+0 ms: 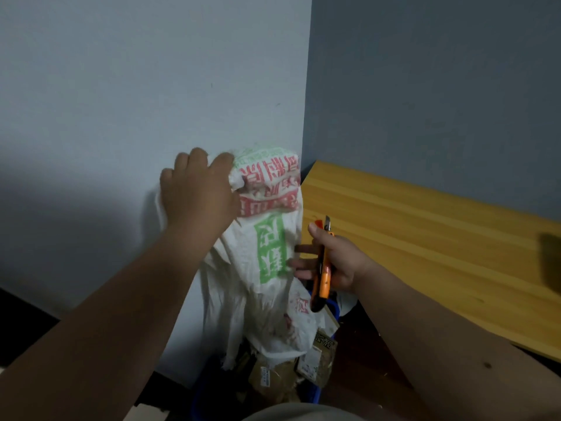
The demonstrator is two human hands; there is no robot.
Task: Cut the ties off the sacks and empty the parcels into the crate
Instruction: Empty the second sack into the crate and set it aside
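1. White woven sack (267, 253) with red and green print hangs upside down in the middle of the view, its frayed open mouth pointing down over the blue crate (315, 393) at about 6 o'clock.
2. Brown parcels (273, 378) with labels are piled in the crate right under the sack's mouth.
3. Left hand (197, 189) is bunched tight around the sack's upper end, at roughly 10 o'clock from the sack's middle.
4. Right hand (334, 259) sits at 3 o'clock of the sack, fingers wrapped round an orange utility knife (321, 268), blade tip up, fingertips touching the fabric.
5. Room-wise: pale blue wall (136, 86) behind, a darker grey-blue wall (440, 86) at 1 o'clock, meeting in a corner.
6. A yellow wooden tabletop (425, 244) runs off toward 3 o'clock; dark floor (370, 360) below it.
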